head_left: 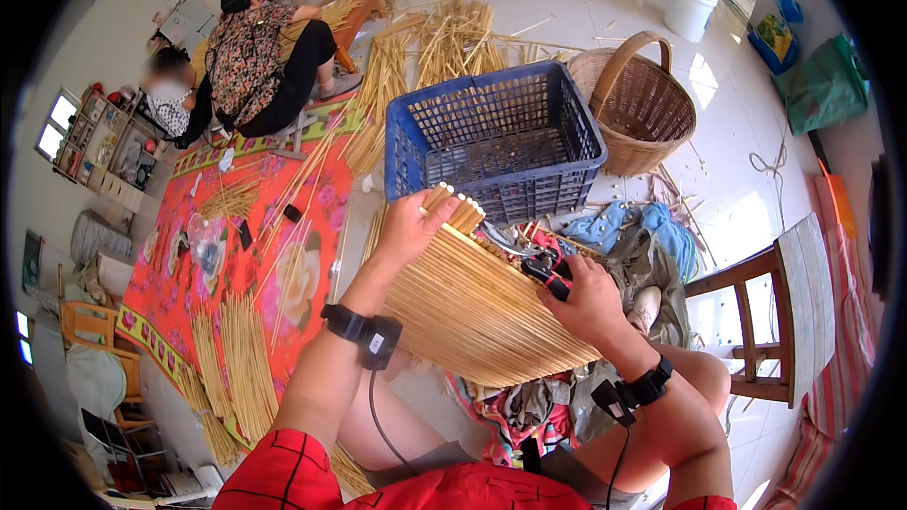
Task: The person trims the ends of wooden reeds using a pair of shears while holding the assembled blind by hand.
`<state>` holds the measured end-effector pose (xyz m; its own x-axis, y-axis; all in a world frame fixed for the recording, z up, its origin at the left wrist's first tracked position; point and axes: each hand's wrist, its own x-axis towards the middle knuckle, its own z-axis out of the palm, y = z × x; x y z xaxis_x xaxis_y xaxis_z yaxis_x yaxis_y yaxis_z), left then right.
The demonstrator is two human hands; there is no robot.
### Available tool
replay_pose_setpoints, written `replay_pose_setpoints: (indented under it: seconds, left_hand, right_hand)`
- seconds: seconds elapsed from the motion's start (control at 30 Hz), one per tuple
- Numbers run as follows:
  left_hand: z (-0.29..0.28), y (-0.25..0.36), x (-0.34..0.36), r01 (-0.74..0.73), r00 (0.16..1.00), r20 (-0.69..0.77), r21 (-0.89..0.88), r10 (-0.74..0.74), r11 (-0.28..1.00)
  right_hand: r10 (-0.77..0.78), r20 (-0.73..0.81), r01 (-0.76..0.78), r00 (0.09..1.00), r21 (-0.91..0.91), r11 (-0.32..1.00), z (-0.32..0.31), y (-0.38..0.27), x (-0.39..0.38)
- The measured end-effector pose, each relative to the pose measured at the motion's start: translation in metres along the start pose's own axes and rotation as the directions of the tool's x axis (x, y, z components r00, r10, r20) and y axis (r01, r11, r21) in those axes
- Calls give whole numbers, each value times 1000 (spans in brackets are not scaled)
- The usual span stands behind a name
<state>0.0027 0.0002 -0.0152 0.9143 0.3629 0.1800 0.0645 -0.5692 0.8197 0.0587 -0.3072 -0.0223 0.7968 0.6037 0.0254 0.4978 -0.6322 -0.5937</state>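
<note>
A flat mat of thin bamboo sticks lies slanted across my lap. My left hand grips its far end, fingers wrapped over the cut stick ends. My right hand is closed on shears with red and black handles, whose metal blades point left toward the stick ends by my left hand. Both wrists wear black bands with cables.
A blue plastic crate stands just beyond the mat, a wicker basket to its right. Loose sticks cover the floor and the red flowered mat. Two people sit at the far left. A wooden chair stands at my right.
</note>
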Motion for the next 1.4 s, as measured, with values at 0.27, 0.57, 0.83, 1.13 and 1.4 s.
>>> replay_pose_setpoints:
  seconds: [0.27, 0.57, 0.83, 1.13, 1.4]
  left_hand:
    - [-3, 4, 0, 90, 993, 79, -28, -88, 996]
    - [-3, 3, -3, 50, 999, 24, -84, -49, 995]
    - [-13, 5, -4, 70, 991, 124, -106, -57, 992]
    - [-21, 4, -10, 60, 988, 155, -231, -24, 971]
    - [-20, -4, -8, 76, 994, 90, -156, -62, 985]
  right_hand:
    - [-56, -10, 56, 998, -3, 998, 8, 6, 16]
    - [-80, -30, 80, 996, 6, 997, 3, 0, 18]
    - [-156, -66, 151, 986, -73, 986, -1, 6, 24]
    - [-221, -66, 213, 973, -101, 972, -5, 1, 26]
    - [-213, -60, 205, 975, -118, 972, 15, 4, 22]
